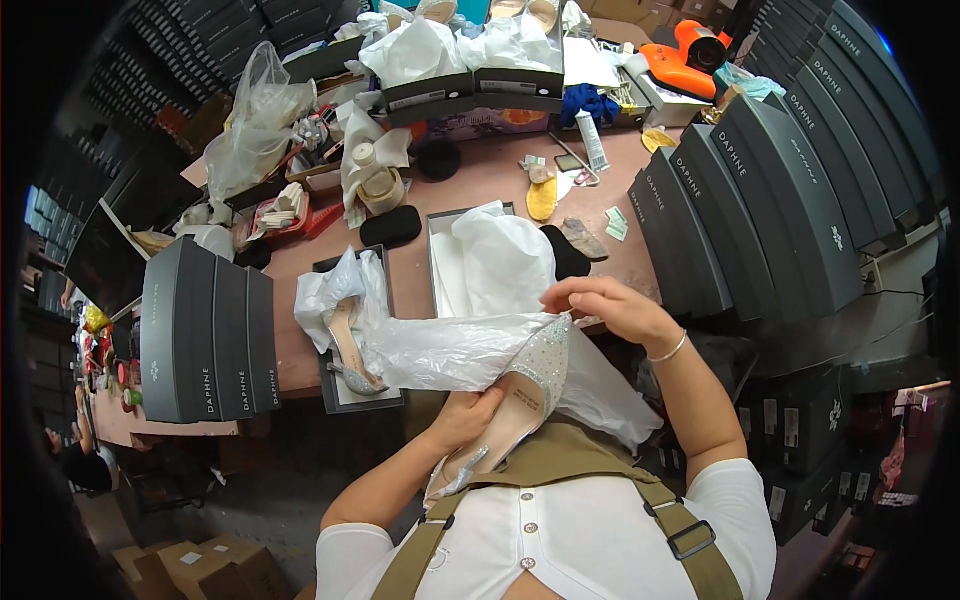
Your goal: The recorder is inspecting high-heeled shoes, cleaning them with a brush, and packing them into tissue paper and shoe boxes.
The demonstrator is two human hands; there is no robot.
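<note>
The left hand (468, 416) clasps a glittery silver shoe (547, 358) with beige insole (517, 408); whether the right hand (622, 308) grips is unclear.

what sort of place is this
Probably a shoe finishing or packing workshop: the left hand holds a glittery shoe, dark boxes stand in rows, and white wrapping lies in an open box.

Shoe workshop. Lots of dark shoe boxes (790, 190) all round, pink work tbl (480, 185) w/ orange blower (680, 72) & white tube (591, 140), sparkly shoe (528, 392), brown cartons (225, 567) on flr (300, 500), other person (88, 470) at left.
</note>
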